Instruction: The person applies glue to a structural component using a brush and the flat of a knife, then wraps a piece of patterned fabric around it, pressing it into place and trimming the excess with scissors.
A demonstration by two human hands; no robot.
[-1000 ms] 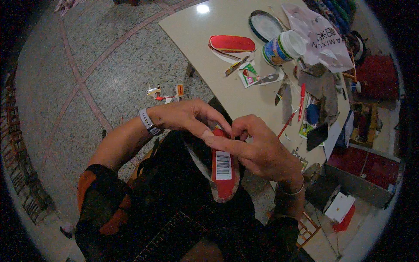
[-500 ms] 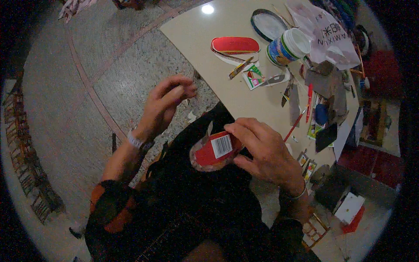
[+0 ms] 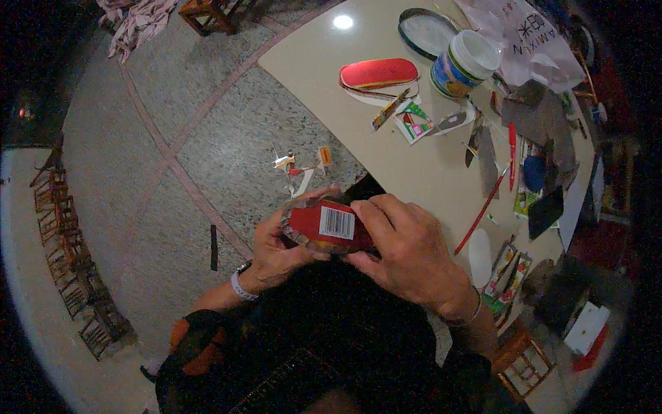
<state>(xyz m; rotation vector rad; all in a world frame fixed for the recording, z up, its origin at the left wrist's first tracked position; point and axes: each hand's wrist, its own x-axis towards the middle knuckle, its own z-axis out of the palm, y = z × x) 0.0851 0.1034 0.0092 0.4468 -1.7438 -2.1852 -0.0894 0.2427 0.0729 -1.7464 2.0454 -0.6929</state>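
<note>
Your left hand (image 3: 272, 252) is clamped around the left end of a long red card-like panel with a rounded end and ragged greyish edging (image 3: 305, 221), and your right hand (image 3: 407, 245) is closed on its other end, thumb on the near side and fingers on the far side. You hold this panel in front of your dark clothing, just off the edge of the pale, smooth-topped table (image 3: 414, 169). Its face, with a white barcode sticker (image 3: 336, 223), is turned up.

The work looks partway along: greyish edging lines the rounded end that shows, but your right hand covers the other end, so you cannot tell whether the edging runs all the way round. A glossy red oblong piece with rounded ends (image 3: 380, 72) lies apart on the table, with no such edging visible.

Counting, you have two red pieces, one held and one on the table. Also on the table are one white plastic tub with a colourful label (image 3: 455, 72), one round dark-rimmed lid (image 3: 422, 33), one red pen (image 3: 512, 157), one thin red stick (image 3: 479, 214) and one white oval piece (image 3: 480, 257).
</note>
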